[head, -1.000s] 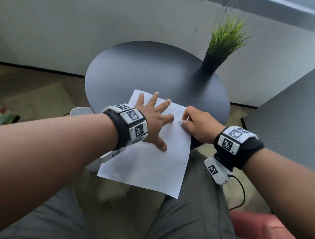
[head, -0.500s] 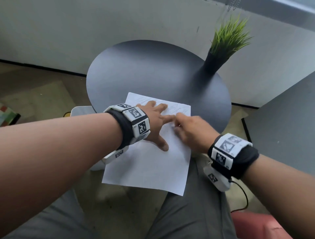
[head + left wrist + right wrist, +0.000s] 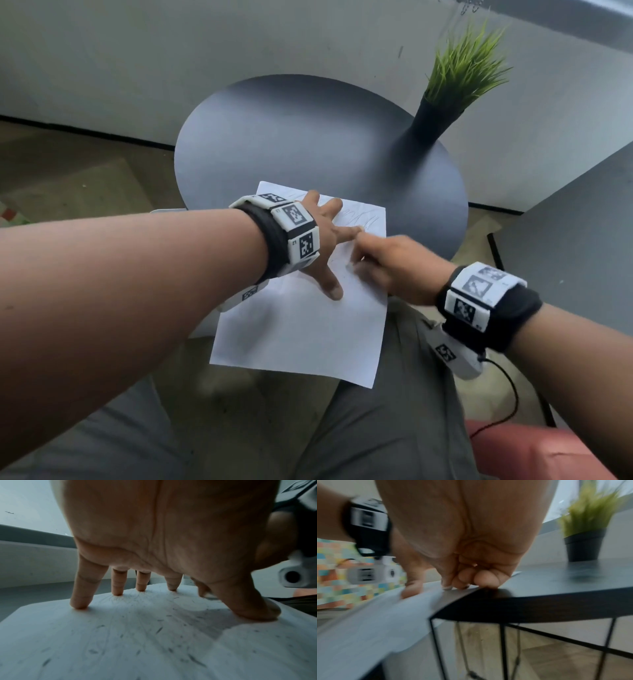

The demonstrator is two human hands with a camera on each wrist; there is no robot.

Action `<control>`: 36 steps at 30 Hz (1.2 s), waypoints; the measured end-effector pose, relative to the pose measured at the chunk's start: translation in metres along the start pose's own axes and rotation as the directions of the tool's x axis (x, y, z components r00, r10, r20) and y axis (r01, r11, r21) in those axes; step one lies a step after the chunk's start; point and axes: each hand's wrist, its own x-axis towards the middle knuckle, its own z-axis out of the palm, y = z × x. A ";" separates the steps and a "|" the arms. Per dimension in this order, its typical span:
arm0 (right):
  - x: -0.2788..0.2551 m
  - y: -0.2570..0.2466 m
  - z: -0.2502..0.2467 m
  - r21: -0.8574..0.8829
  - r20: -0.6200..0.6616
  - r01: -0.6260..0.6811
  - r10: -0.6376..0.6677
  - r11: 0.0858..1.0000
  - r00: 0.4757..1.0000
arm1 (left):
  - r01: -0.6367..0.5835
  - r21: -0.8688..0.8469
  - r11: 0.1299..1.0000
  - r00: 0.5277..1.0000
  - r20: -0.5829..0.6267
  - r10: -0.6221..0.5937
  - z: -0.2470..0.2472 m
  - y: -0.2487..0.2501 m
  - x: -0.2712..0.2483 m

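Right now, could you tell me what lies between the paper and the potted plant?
Only bare tabletop lies between the paper and the potted plant, seen in the head view.

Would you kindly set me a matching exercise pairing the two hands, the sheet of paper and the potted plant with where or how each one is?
1 left hand
2 right hand
3 sheet of paper
4 potted plant

a stands near the table's far right edge
b fingers curled, tips down on the sheet
c overhangs the table's near edge
d fingers spread, pressing the sheet

Pairs: 1-d, 2-b, 3-c, 4-a
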 end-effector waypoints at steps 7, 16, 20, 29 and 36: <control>0.002 -0.017 0.016 -0.008 -0.058 -0.064 0.063 0.998 0.996 | 0.002 0.009 1.000 1.000 -0.022 -0.002 0.000 0.001 0.000; 0.003 0.014 -0.001 -0.004 -0.096 -0.078 0.077 0.997 0.992 | -0.012 0.000 1.000 1.000 0.007 0.012 -0.007 0.005 0.000; -0.008 0.006 0.002 -0.004 0.037 0.058 -0.058 0.998 0.998 | -0.004 0.032 0.999 1.000 0.025 0.003 -0.011 0.007 0.000; -0.019 -0.001 0.010 -0.005 0.060 0.125 -0.124 0.992 0.990 | 0.004 0.037 0.999 0.999 0.038 -0.006 -0.011 0.008 0.001; 0.001 0.011 0.002 -0.005 -0.105 -0.203 0.201 0.979 0.974 | 0.012 0.030 0.999 0.999 0.036 -0.013 -0.009 0.008 0.000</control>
